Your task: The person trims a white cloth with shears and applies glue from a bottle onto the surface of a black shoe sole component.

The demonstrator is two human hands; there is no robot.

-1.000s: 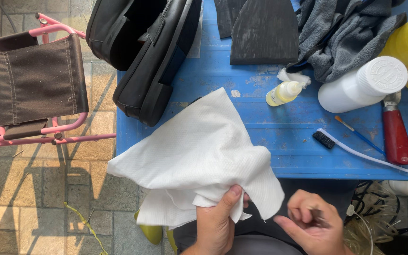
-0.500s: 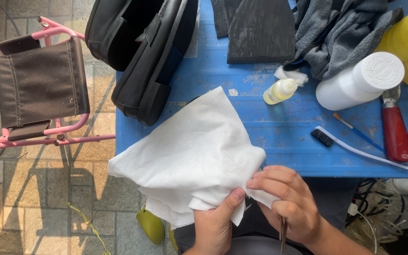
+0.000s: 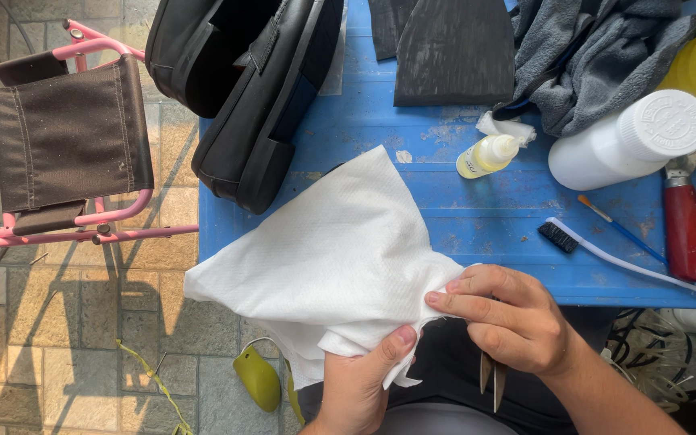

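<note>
Head view, me: both hands are on the cloth (image 3: 324, 266) at the near edge of the table (image 3: 477, 234).

You: How do they hold it?

Me: I see the left hand (image 3: 360, 387) pinching its lower edge under the thumb, and the right hand (image 3: 509, 318) gripping its right corner. Metal blades (image 3: 489, 379) poke out below that hand.

You: What's around it?

Me: I see a shoe (image 3: 259, 121) just behind, a small bottle (image 3: 489, 155) and a brush (image 3: 606, 254) to the right.

Cloth (image 3: 324, 258) hanging over desk (image 3: 461, 217) near edge | shoes (image 3: 243, 89) lying behind cloth | dropper bottle (image 3: 486, 155), jar (image 3: 630, 141) lying right of cloth | brush (image 3: 606, 254) lying before jar | folding chair (image 3: 66, 145) standing left of desk
</note>
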